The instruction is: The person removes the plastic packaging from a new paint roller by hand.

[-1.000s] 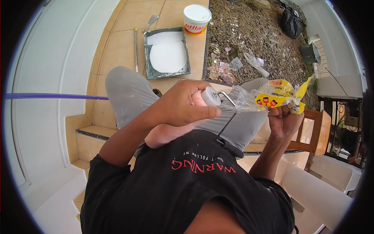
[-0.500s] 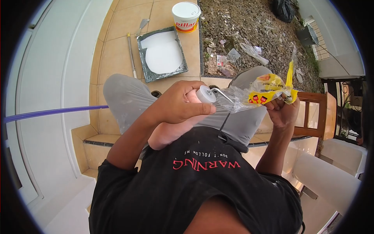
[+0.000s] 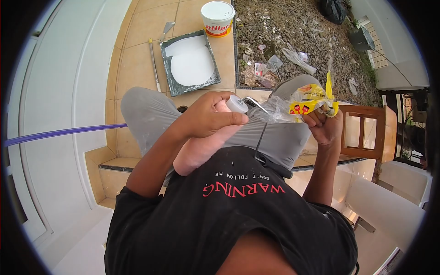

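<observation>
My left hand (image 3: 208,114) is wrapped round a paint roller (image 3: 201,149) with a fluffy pale pink sleeve, near its white end cap. From that cap a bent metal rod (image 3: 256,105) runs right into a clear and yellow plastic wrapper (image 3: 309,101). My right hand (image 3: 326,126) is closed on the wrapper's right end, fingers curled; whether a handle lies inside is hidden. The roller hangs slanted above my lap, in front of my black shirt.
Ahead on the tiles, a dark paint tray (image 3: 215,78) holds white paint. A lidded paint bucket (image 3: 217,20), a scraper (image 3: 167,28) and a thin pole (image 3: 154,64) are near it. Littered gravel (image 3: 275,32) lies ahead right; a wooden chair (image 3: 387,133) stands at right.
My right hand and the wrapper have moved left, towards the roller. My left hand and the roller have shifted slightly left.
</observation>
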